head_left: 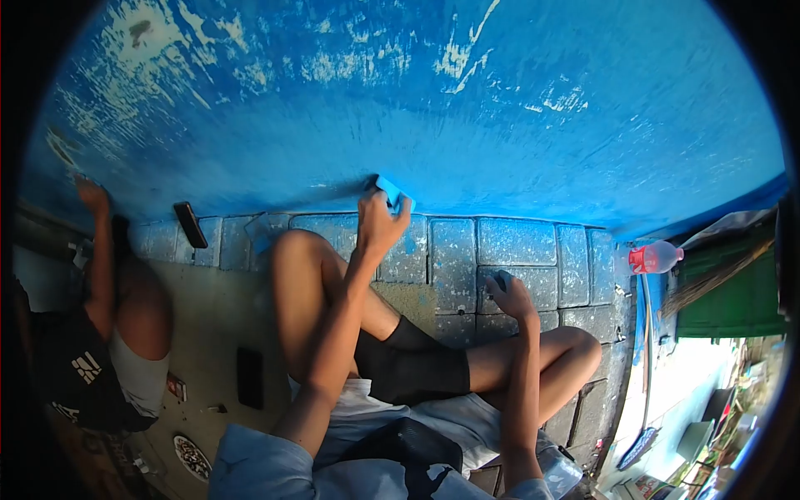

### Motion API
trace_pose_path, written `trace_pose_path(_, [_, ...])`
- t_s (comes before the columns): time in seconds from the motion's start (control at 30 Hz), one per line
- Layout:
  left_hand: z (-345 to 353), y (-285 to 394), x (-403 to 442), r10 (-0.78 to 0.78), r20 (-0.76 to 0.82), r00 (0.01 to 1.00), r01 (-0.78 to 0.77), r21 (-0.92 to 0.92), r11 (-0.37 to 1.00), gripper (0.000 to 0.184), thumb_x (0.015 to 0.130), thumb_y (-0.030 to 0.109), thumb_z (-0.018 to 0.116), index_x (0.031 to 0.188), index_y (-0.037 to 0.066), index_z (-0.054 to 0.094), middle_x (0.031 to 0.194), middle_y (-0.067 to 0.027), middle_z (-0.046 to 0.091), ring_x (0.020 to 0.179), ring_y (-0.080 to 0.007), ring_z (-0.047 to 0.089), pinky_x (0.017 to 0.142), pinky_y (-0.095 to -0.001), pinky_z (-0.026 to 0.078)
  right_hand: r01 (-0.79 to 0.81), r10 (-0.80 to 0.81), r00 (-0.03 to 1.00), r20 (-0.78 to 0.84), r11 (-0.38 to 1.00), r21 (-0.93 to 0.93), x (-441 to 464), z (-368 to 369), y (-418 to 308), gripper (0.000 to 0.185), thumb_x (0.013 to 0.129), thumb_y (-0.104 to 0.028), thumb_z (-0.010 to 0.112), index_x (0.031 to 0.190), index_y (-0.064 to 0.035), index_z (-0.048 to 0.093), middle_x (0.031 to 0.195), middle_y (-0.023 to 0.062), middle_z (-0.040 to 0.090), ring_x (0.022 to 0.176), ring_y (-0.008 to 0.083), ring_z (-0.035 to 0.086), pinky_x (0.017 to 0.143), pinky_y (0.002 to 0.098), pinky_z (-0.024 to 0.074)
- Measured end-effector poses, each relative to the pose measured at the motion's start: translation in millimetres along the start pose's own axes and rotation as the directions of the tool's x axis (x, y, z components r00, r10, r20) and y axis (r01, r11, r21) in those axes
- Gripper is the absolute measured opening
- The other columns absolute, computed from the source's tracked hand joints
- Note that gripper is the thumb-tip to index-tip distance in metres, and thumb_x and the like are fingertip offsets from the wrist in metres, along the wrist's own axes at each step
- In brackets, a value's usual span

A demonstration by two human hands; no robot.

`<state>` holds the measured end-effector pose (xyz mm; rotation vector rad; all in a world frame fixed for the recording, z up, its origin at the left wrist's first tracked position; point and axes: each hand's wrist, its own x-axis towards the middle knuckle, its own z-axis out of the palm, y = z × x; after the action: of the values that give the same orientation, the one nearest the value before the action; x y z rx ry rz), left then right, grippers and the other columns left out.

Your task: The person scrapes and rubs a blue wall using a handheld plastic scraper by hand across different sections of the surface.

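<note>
My left hand (382, 223) is closed around a folded light-blue piece (395, 192), which it presses against the lower part of the blue wall (292, 142). A dark edge shows beside the piece; whether it is sandpaper or a cloth I cannot tell. My right hand (511, 297) is closed above the paving near my bent knee. A small dark, bluish thing (502, 280) sticks out between its fingers, too small to name. Bare, scratched patches (358, 62) show pale through the wall's paint.
At the left another person sits, their hand (93, 196) at the wall. One phone (190, 225) leans near the wall; a dark flat phone-like thing (250, 378) lies on the floor by a dish (192, 457). A bottle (655, 257), broom (718, 279) and brush (638, 448) are at right.
</note>
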<state>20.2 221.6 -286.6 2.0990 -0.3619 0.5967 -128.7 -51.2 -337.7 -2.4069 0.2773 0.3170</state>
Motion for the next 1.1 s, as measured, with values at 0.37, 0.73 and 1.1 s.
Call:
trace_pose_path(0.37, [3,-25,-13,0.012,-0.026,1.0,-0.012,0.0,1.0,0.017,0.078,0.01,0.064,0.072,-0.004,0.058,0.067,-0.0211,0.06,0.062,-0.04,0.059,0.059,-0.0436,0.046,-0.005,0.005,1.0,0.024,1.0,-0.03,5,3,2,0.035,0.091,-0.033,0.057,0.095,0.001,0.062,0.084,0.0252,0.064,0.086,0.0433,0.062,0.073,0.0461,0.048])
trace_pose_path(0.73, [-7,-25,-8,0.002,-0.039,0.999,-0.001,0.023,1.0,0.015,0.079,0.01,0.063,0.074,-0.004,0.058,0.07,-0.0222,0.06,0.066,-0.0411,0.058,0.061,-0.0446,0.045,0.002,-0.002,1.0,0.0,1.0,0.012,6,3,2,0.034,0.091,-0.033,0.056,0.095,0.0,0.062,0.085,0.0242,0.065,0.086,0.0425,0.062,0.073,0.046,0.0478])
trace_pose_path(1.1, [-10,-7,2,-0.059,-0.027,0.998,0.058,-0.012,0.998,0.02,0.08,0.015,0.064,0.074,-0.003,0.063,0.07,-0.0208,0.064,0.066,-0.0396,0.062,0.065,-0.0446,0.048,0.028,-0.028,0.999,-0.016,1.0,-0.004,7,8,12,0.034,0.092,-0.033,0.055,0.093,0.0005,0.061,0.08,0.0223,0.064,0.08,0.0385,0.062,0.07,0.044,0.0471])
